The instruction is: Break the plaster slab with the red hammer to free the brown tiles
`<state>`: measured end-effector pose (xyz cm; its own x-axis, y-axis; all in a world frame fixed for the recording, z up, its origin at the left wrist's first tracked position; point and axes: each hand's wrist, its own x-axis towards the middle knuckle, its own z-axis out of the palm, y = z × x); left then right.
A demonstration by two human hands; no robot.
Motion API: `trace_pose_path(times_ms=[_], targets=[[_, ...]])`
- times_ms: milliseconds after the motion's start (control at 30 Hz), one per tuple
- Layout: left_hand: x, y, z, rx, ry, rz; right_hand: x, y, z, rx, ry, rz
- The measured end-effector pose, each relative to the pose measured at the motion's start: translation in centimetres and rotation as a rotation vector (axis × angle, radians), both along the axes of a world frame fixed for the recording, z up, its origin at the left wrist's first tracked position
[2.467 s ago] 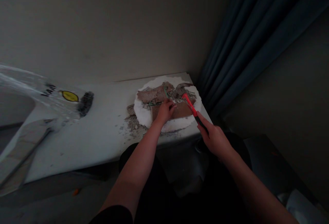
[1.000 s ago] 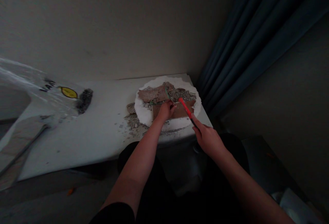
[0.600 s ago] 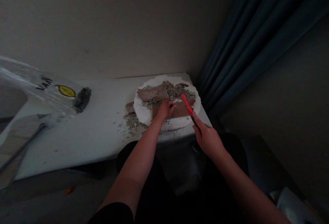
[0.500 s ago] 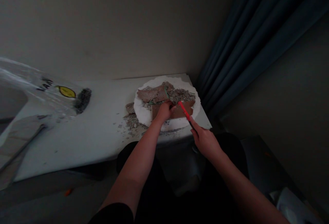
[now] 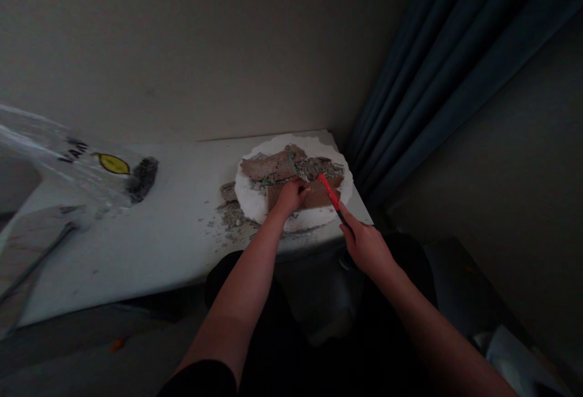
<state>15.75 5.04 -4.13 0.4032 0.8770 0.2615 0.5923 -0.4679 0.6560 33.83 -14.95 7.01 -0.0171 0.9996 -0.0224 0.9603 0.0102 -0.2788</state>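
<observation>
My right hand is wrapped round the black grip of a red tool, whose kind I cannot make out. Its red end rests over grey rubble and the upper edge of a flat brown slab. My left hand lies over the slab's left part, thumb and fingers pinched together; whatever is between them is hidden. Beyond it a rough brown piece with a green edge lies among the crumbs. All this sits on a round white mat with a ragged rim.
Grey debris is scattered left of the mat on the white table. A clear plastic bag with dark contents stands at the left, near a dark rod. A blue curtain hangs at the right, by the wall.
The red end of the tool has shifted slightly up and right over the rubble. My left hand stays at the slab. The whole view has shifted a little.
</observation>
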Motion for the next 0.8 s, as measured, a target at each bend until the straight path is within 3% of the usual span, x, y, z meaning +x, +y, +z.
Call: trace_pose_path(times_ms=[100,300,433,600,800], targets=[[-0.2,0.0,0.2,-0.01,-0.021,-0.014,-0.1,0.0,-0.2,0.005,-0.016,0.0],[-1.2,0.5,0.7,-0.029,-0.159,0.159,0.0,0.2,-0.6,-0.028,-0.025,0.016],[-1.6,0.5,0.7,-0.076,-0.219,0.162,-0.1,0.0,-0.6,0.001,-0.015,0.007],[-1.8,0.3,0.7,-0.106,-0.212,0.159,0.1,-0.2,-1.6,-0.091,-0.07,0.007],[-1.8,0.1,1.0,-0.104,-0.227,0.148,0.2,-0.2,-0.9,-0.028,-0.051,0.006]])
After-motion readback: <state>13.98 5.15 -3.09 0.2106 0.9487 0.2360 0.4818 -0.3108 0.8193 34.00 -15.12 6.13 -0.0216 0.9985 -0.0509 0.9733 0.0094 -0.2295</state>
